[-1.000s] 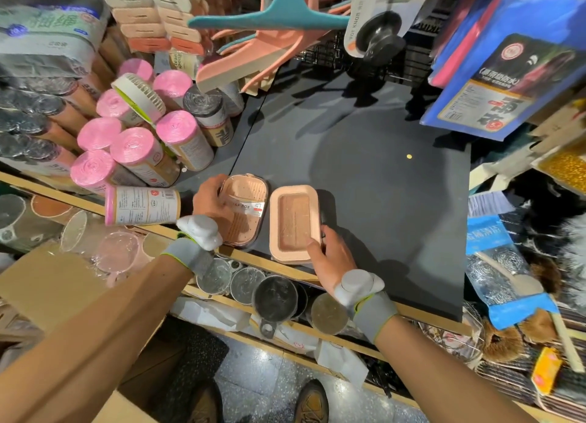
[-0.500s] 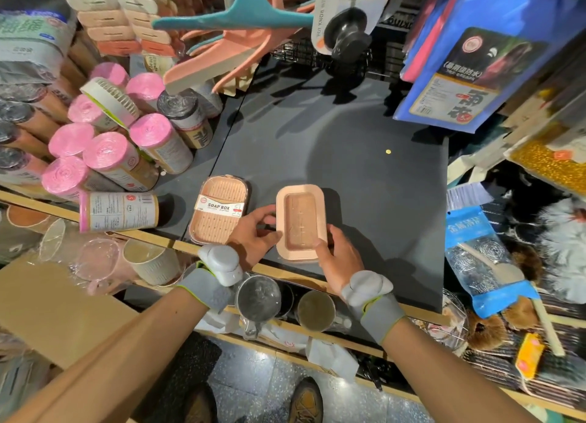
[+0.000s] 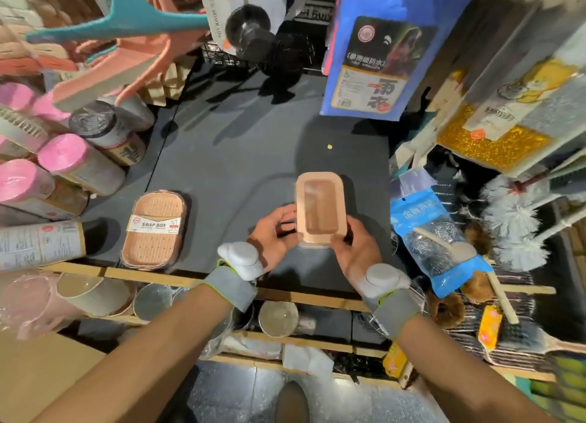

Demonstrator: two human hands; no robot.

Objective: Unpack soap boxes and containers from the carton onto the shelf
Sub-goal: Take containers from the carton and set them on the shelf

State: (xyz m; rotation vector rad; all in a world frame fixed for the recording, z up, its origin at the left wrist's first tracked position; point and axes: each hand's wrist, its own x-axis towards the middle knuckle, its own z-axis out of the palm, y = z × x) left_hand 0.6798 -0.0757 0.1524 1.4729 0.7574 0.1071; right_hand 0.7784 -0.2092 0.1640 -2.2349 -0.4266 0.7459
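Note:
A peach soap container [image 3: 319,207] with its hollow side up sits over the dark shelf [image 3: 253,156] near the front edge. My left hand [image 3: 275,236] grips its left near corner and my right hand [image 3: 355,252] grips its right near corner. A second peach soap box [image 3: 154,229], wrapped with a "SOAP BOX" label, lies flat on the shelf to the left, apart from both hands. A corner of the brown carton [image 3: 47,378] shows at the lower left.
Pink-capped rolls [image 3: 63,156] lie stacked along the shelf's left side. A blue packet [image 3: 377,51] hangs over the back right, and a blue scrubber bag [image 3: 434,232] and white brushes [image 3: 513,222] crowd the right. Cups [image 3: 279,318] stand on the shelf below.
My left hand left the labelled soap box and joined my right hand on the open container, which has shifted right along the shelf away from the labelled box.

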